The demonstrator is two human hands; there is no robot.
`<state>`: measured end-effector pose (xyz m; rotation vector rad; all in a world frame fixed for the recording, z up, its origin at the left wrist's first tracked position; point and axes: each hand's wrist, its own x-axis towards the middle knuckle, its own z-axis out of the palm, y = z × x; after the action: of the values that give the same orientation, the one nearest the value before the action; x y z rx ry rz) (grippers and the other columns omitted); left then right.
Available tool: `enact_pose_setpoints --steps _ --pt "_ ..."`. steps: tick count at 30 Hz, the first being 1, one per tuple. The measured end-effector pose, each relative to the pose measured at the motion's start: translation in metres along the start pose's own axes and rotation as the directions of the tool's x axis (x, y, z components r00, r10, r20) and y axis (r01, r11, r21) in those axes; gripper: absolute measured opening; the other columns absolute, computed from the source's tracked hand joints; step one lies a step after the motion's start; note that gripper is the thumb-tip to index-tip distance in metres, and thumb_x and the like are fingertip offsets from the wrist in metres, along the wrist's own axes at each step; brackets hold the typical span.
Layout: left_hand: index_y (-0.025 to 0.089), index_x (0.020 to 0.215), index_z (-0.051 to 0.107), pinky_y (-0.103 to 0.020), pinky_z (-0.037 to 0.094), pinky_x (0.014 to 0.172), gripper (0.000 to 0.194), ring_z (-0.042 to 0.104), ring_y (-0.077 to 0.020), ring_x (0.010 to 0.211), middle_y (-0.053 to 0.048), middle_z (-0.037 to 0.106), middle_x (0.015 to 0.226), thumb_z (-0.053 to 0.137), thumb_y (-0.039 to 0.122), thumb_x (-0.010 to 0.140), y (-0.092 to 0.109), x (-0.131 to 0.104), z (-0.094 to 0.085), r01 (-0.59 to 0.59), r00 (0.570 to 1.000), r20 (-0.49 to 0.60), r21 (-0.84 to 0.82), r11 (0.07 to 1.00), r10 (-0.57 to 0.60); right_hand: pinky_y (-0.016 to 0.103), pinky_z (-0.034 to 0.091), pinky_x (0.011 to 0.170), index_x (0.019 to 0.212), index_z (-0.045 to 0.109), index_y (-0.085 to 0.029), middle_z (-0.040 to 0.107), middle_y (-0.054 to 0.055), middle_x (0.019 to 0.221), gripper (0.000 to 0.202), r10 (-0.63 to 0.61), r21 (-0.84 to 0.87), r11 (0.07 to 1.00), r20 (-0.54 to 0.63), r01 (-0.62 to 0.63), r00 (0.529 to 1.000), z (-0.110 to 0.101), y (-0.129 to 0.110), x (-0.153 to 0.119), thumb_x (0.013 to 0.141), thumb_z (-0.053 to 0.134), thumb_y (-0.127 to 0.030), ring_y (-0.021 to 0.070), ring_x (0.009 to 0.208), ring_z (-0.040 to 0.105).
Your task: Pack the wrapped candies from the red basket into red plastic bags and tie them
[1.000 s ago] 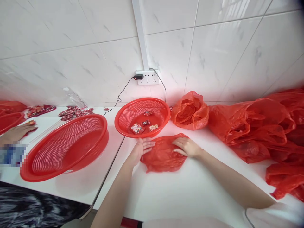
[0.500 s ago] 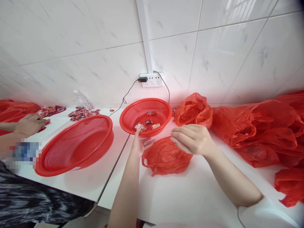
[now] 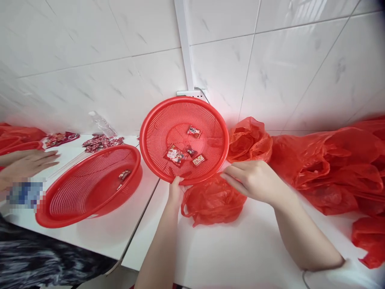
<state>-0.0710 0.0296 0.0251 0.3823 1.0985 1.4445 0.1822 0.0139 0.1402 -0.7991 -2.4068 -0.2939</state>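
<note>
**Left hand (image 3: 177,189) grips tilted round basket (image 3: 192,110) with packets inside**

Well to the left of the left hand, a co-worker's hand (image 3: 33,160) is stretched out flat. Between these two hands stands a wide red basket (image 3: 99,192) with small wrapped pieces (image 3: 122,176) near its right side. Beyond it, further from the left hand, lie a pile of patterned red packets (image 3: 100,142) and a clear bottle (image 3: 102,123) leaning at a slant.

The left hand is closed on the near rim of the round basket, thumb over the edge; the basket is tilted, its far side raised. Inside, ahead of that hand, lie four small packets (image 3: 174,154). A crumpled red bag (image 3: 215,204) rests on the counter (image 3: 255,245) between the left hand and the right hand (image 3: 248,178).

The right hand has its fingers drawn together above that bag's right side; whether it holds anything cannot be told. Just beyond it stands an open-topped red bag (image 3: 249,140), and to its right spreads a heap of red bags (image 3: 325,164).
</note>
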Motion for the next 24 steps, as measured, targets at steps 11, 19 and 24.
enact_pose_setpoints --steps 11,19,24 --pt "0.017 0.086 0.065 -0.040 0.051 0.085 0.029 0.068 -0.0291 0.094 -0.004 0.072 0.085 0.067 0.024 0.059 -0.026 -0.012 0.009 -0.124 0.990 0.054 -0.051 0.991 0.127 0.037 0.051 0.081 0.113 0.059 -0.017 0.065 0.012 0.111 0.029 0.200 0.080 0.972 0.206 -0.220 0.958 0.032 0.023 0.001 0.096 0.048 -0.038 0.0241 0.100 0.062" --pt "0.017 0.100 0.067 -0.040 0.050 0.088 0.040 0.066 -0.0304 0.103 -0.006 0.073 0.095 0.066 0.022 0.060 -0.044 -0.023 0.020 -0.083 0.980 0.173 -0.072 0.994 0.095 0.052 0.027 0.111 0.136 0.048 -0.009 0.050 0.020 0.139 0.066 0.253 -0.032 0.966 0.281 -0.255 0.926 0.093 0.027 -0.002 0.092 0.045 -0.058 0.0333 0.131 0.041" --pt "0.017 0.097 0.068 -0.040 0.050 0.088 0.037 0.066 -0.0297 0.101 -0.005 0.073 0.094 0.064 0.019 0.060 -0.044 -0.021 0.021 -0.102 0.983 0.143 -0.082 0.991 0.113 0.044 0.037 0.096 0.127 0.056 -0.015 0.064 0.015 0.118 0.047 0.230 -0.032 0.971 0.379 -0.235 0.897 0.104 0.023 -0.002 0.094 0.047 -0.047 0.0292 0.113 0.054"
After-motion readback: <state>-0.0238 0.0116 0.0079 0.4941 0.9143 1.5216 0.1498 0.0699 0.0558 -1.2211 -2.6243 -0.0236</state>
